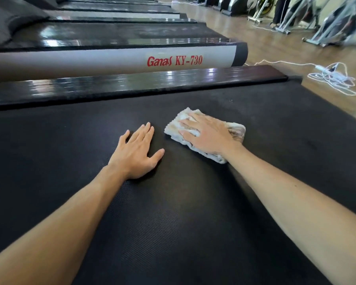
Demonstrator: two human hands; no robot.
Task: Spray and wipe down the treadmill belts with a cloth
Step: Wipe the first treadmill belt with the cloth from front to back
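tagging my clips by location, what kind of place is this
Most likely a commercial gym. A row of treadmills runs side by side, the nearest side rail marked Ganas KY-730, and exercise bikes stand across the wooden floor. The right hand presses a cloth on a treadmill belt.

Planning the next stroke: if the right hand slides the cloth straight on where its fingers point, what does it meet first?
Probably the glossy black side rail; the right hand on the folded white cloth has only bare black textured belt before it.
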